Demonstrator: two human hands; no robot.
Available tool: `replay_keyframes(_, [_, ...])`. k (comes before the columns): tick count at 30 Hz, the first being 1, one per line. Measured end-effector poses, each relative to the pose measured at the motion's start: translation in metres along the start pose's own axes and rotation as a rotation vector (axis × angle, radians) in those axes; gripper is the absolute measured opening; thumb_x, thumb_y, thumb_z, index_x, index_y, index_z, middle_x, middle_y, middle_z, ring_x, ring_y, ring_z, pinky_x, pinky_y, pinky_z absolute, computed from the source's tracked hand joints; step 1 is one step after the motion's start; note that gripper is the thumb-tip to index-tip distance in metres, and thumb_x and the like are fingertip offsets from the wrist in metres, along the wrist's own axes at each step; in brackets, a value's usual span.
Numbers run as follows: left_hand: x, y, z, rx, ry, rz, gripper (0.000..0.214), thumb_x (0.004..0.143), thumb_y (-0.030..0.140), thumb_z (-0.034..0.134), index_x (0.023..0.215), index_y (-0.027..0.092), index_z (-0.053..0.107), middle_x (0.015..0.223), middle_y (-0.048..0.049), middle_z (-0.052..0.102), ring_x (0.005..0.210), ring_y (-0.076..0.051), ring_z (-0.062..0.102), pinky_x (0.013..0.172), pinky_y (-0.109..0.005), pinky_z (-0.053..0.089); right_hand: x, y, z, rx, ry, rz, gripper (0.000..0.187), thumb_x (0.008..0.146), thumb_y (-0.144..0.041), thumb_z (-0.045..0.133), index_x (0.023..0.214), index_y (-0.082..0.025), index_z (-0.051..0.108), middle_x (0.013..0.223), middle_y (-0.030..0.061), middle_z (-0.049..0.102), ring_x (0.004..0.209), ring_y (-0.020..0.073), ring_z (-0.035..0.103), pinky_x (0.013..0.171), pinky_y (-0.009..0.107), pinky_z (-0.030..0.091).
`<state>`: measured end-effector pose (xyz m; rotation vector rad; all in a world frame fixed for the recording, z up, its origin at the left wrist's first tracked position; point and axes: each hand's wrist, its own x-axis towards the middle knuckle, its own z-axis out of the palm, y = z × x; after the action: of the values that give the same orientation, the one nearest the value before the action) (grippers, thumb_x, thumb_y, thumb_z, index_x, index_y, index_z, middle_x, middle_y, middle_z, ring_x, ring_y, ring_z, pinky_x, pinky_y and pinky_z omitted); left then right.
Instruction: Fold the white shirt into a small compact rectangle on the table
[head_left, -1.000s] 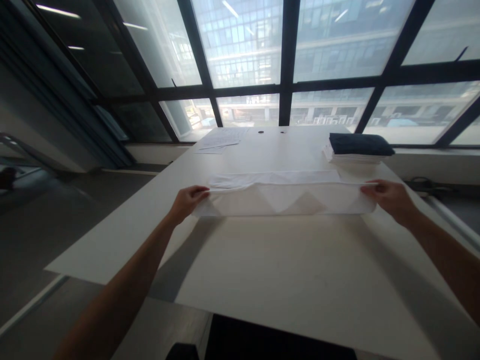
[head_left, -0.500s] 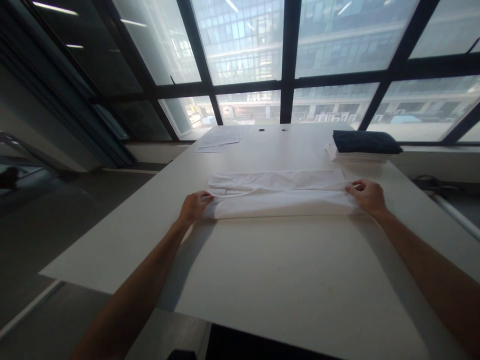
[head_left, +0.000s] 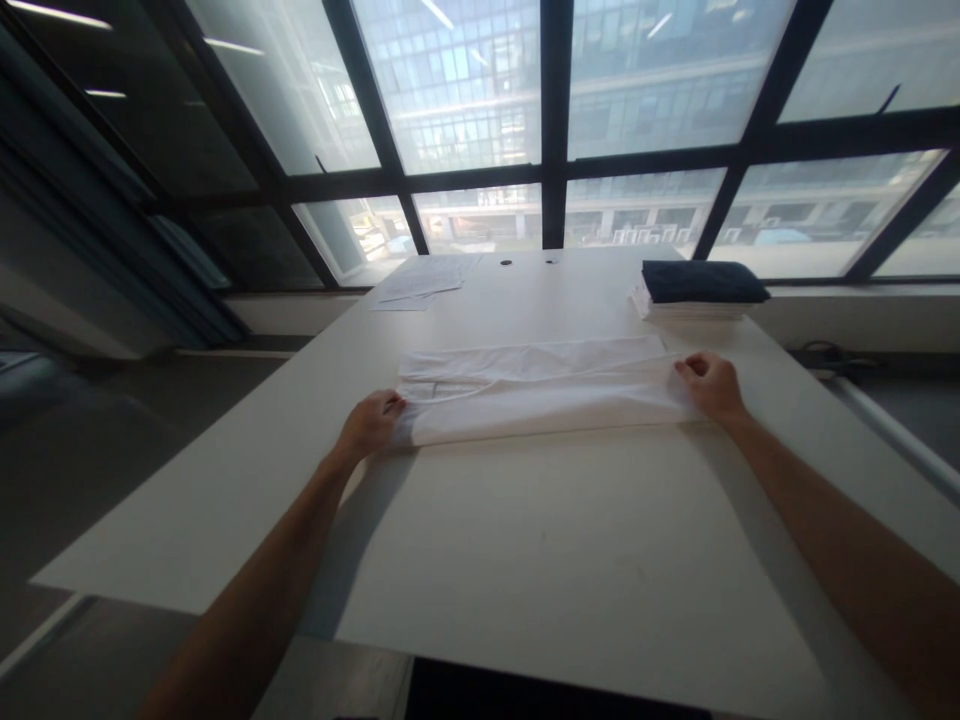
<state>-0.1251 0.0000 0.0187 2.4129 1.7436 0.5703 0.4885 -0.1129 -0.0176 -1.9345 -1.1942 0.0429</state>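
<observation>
A white cloth (head_left: 540, 395), folded into a long strip, lies crosswise on the white table (head_left: 525, 540). Its kind of garment cannot be made out. My left hand (head_left: 369, 422) pinches the cloth's left end between thumb and fingers. At the opposite end, my right hand (head_left: 711, 383) is closed on the upper edge. Between both hands that edge sags in a shallow line, with a layer of the same cloth showing behind it. A small dark mark shows on the cloth near the left end.
A dark navy folded cloth (head_left: 701, 281) tops a white stack (head_left: 686, 311) at the back right of the table. Sheets of paper (head_left: 424, 282) lie at the back left. Tall windows (head_left: 465, 90) stand behind the table, and a blue curtain (head_left: 150, 220) hangs at left.
The whole view has shifted slightly, so table and hands appear further left. Both hands keep their hold on the cloth, whose front layer looks slightly more raised at the right.
</observation>
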Motion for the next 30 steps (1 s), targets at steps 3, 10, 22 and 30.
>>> replay_keyframes(3, [0.000,0.000,0.001,-0.038,0.014,-0.004,0.039,0.090,0.049,0.042,0.091,0.020,0.069,0.093,-0.0097,0.074,0.087,-0.026,0.068,0.079,-0.031,0.049,-0.002,-0.001,-0.003,0.026,0.099,-0.017,0.026,0.083,-0.039,0.060,0.088,-0.015,0.068,0.085,0.0122,0.073,0.077,0.0229,0.067,0.073,0.032,0.050])
replay_keyframes(10, [-0.001,0.006,0.004,0.102,-0.036,-0.003,0.034,0.092,0.041,0.043,0.092,0.019,0.069,0.100,-0.0132,0.074,0.094,-0.027,0.067,0.085,-0.033,0.049,-0.007,0.001,-0.001,-0.214,-0.094,0.027,0.018,0.080,-0.035,0.066,0.081,-0.018,0.071,0.084,0.0104,0.075,0.076,0.0225,0.066,0.071,0.031,0.047])
replay_keyframes(22, [-0.015,0.050,-0.004,0.283,0.204,0.062,0.038,0.099,0.032,0.041,0.125,0.017,0.064,0.126,-0.0172,0.064,0.116,-0.034,0.060,0.095,-0.046,0.048,-0.022,-0.029,-0.011,-0.419,0.072,-0.131,0.037,0.094,-0.038,0.048,0.108,-0.012,0.070,0.101,0.0187,0.072,0.097,0.0331,0.064,0.084,0.043,0.046])
replay_keyframes(30, [-0.034,0.198,0.060,0.096,-0.141,0.723,0.055,0.107,0.047,0.033,0.155,0.022,0.041,0.161,-0.0101,0.042,0.152,-0.026,0.031,0.124,-0.047,0.022,-0.107,-0.116,0.029,-0.279,-0.434,-0.733,0.057,0.105,-0.040,0.030,0.152,-0.014,0.046,0.159,0.0145,0.044,0.150,0.0280,0.033,0.122,0.050,0.023])
